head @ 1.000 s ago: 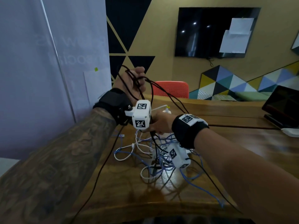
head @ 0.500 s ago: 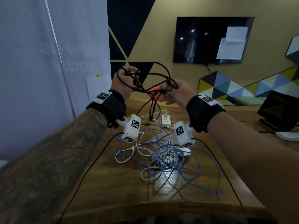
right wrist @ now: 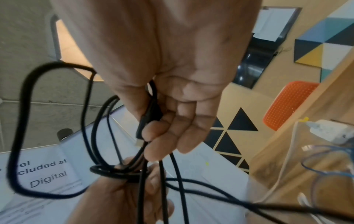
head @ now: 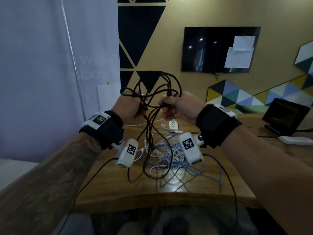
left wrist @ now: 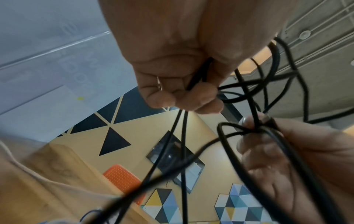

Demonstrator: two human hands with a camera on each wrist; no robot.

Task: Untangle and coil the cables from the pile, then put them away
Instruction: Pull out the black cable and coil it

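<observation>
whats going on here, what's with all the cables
A person is sorting out a tangle of cables at a wooden table. Both hands are raised above it, gripping one black cable: the left hand holds several loops, and the right hand holds strands along with what looks like the plug end. Loose lengths of it hang down to the table. A pile of blue and white cables lies on the table, not yet untangled.
</observation>
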